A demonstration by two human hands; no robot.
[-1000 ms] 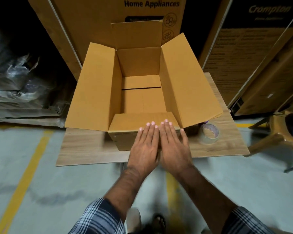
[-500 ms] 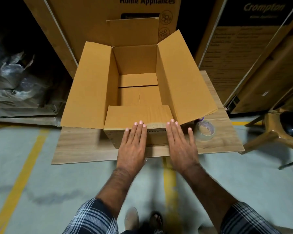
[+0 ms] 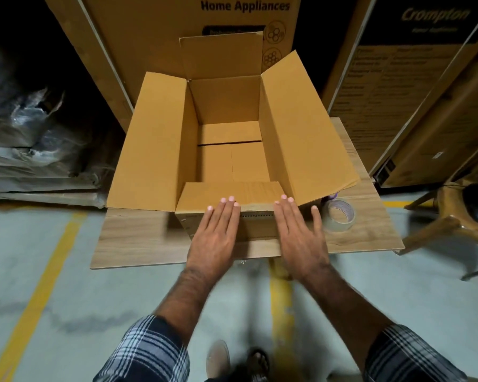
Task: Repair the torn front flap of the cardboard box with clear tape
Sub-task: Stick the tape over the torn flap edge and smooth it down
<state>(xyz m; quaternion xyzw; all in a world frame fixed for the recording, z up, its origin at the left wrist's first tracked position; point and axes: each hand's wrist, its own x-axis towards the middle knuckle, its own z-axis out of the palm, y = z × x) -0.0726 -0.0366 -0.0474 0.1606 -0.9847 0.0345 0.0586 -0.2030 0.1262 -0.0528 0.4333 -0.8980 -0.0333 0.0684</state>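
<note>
An open brown cardboard box (image 3: 155, 150) stands on a low wooden board (image 3: 138, 244), its four flaps spread. The front flap (image 3: 232, 193) is folded inward over the opening. Along its fold a torn strip with exposed corrugation (image 3: 257, 215) shows between my hands. My left hand (image 3: 217, 234) lies flat against the box front, fingers together, tips on the flap's edge. My right hand (image 3: 301, 235) lies flat to the right of the tear, its fingers slightly spread. Neither holds anything. A roll of clear tape (image 3: 340, 215) lies on the board just right of my right hand.
Large printed appliance cartons (image 3: 177, 37) stand right behind the box and at the right (image 3: 414, 92). Plastic-wrapped bundles (image 3: 31, 150) are stacked at the left. A wooden chair (image 3: 450, 216) stands at the right. Yellow lines (image 3: 39, 285) cross the grey floor; my feet show below.
My hands, side by side at the flap's middle a second ago, have slid apart along the front edge, uncovering the torn strip between them.
</note>
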